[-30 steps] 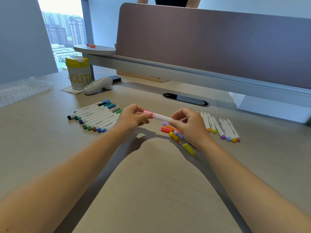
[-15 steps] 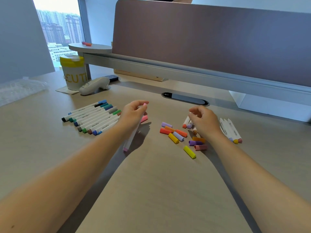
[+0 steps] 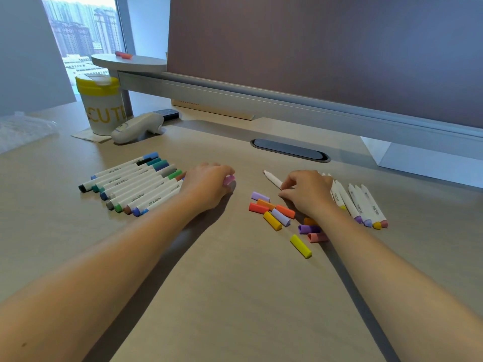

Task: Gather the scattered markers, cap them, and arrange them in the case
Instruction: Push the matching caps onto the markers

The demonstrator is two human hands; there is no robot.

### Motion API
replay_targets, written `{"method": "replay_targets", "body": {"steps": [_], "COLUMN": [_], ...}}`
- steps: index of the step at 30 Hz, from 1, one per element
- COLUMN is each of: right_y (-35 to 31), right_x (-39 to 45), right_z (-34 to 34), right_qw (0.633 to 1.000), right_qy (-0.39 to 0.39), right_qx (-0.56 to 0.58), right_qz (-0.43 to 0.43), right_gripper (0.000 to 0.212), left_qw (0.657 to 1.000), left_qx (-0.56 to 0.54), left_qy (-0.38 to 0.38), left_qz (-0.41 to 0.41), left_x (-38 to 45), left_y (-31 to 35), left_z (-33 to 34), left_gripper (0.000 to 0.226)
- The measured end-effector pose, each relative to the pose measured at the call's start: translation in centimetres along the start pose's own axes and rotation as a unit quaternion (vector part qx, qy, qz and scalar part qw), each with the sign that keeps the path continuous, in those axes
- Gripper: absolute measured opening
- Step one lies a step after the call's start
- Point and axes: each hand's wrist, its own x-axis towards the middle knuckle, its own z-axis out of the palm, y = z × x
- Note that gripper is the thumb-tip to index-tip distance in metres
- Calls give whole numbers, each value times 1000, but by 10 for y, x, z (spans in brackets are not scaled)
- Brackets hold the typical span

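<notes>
Bare desk (image 3: 235,296) lies open between the two forearms on the near side. Just ahead, loose caps (image 3: 279,218) are scattered beside the right wrist, a yellow cap (image 3: 300,246) nearest. The right hand (image 3: 308,194) pinches an uncapped marker (image 3: 273,176) between thumb and fingertips; its long axis runs away and leftward, tip pointing off past the fingers. Behind that hand lies a row of uncapped markers (image 3: 360,205), tips pointing away. The left hand (image 3: 206,186) has its fingers curled over a pink-capped marker (image 3: 229,179) at the right end of the capped marker row (image 3: 136,185), which slants up to the right. Farther off stand a yellow-lidded cup (image 3: 100,105) and the partition (image 3: 313,48).
</notes>
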Motion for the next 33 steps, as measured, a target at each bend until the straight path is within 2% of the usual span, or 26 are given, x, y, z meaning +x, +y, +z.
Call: {"method": "replay_targets", "body": {"steps": [3,6,10,15,20,26,29,33], "right_y": [-1,2,10,23,37,41,40,35], "right_x": [-1,-3,-8,-24,-37,-44,-47,-54], "right_z": [-3,-11,-27,-45,-48,-47,-46,-42], "right_qw": [997,990,964,955,952,949,951,948], "right_qy": [11,30,47,58,71,70,73,64], "right_qx": [76,138,258,287,295,304,298,310], "right_qz": [-12,4,41,42,46,40,35,26], "right_gripper": [15,23,34,37,36,33,31,28], "left_qw": [1000,999,994,988,986,979,988,994], "left_qx": [15,-7,-21,2,42,93,57,-89], "left_qy": [-1,-2,-52,-111,-135,-166,-116,-13], "left_qz": [18,51,95,104,83,80,82,55], "left_x": [-1,-3,-7,-11,-6,-1,-5,-17], "left_y": [3,14,44,82,102,103,100,91], "left_z": [-1,-4,-8,-2,3,3,2,-5], "left_gripper": [42,39,35,40,29,43,36,25]}}
